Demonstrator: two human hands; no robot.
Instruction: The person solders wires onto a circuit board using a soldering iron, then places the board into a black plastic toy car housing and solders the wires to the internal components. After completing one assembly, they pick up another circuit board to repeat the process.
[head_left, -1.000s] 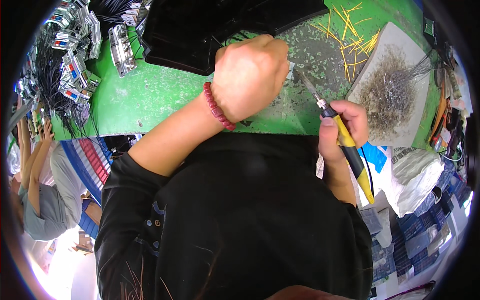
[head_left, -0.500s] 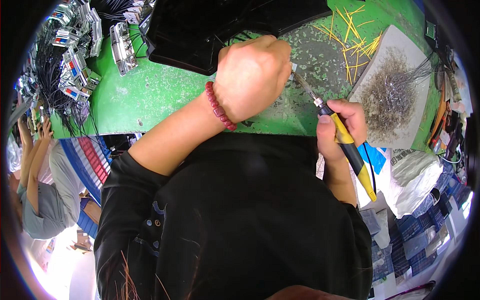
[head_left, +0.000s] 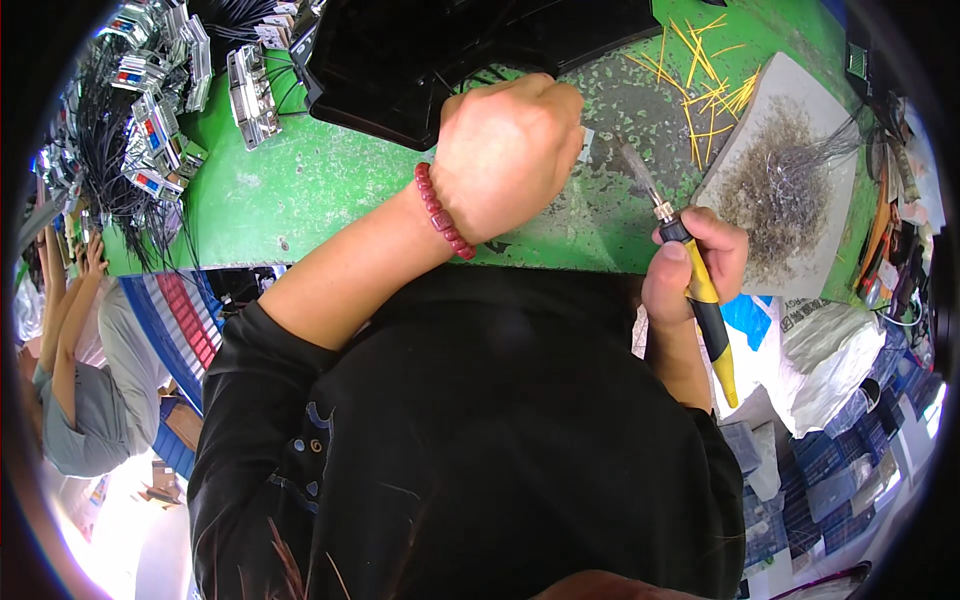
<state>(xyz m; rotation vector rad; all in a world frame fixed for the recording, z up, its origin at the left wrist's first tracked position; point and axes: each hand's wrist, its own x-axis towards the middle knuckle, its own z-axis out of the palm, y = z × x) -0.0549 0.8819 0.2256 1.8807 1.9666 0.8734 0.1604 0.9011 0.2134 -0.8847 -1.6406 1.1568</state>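
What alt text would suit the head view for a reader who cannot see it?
Over a worn green workbench, the person's right hand grips a yellow-and-black soldering iron, tip raised toward the closed left hand, which wears a red bead bracelet. A grey tray of wire scraps lies to the right, with connector cables piled at left.

We see a worn green workbench (head_left: 330, 190) carrying a black plastic tray (head_left: 430, 60), loose yellow wire pieces (head_left: 705, 85), a grey slab (head_left: 790, 190) and metal connector blocks (head_left: 250, 95).
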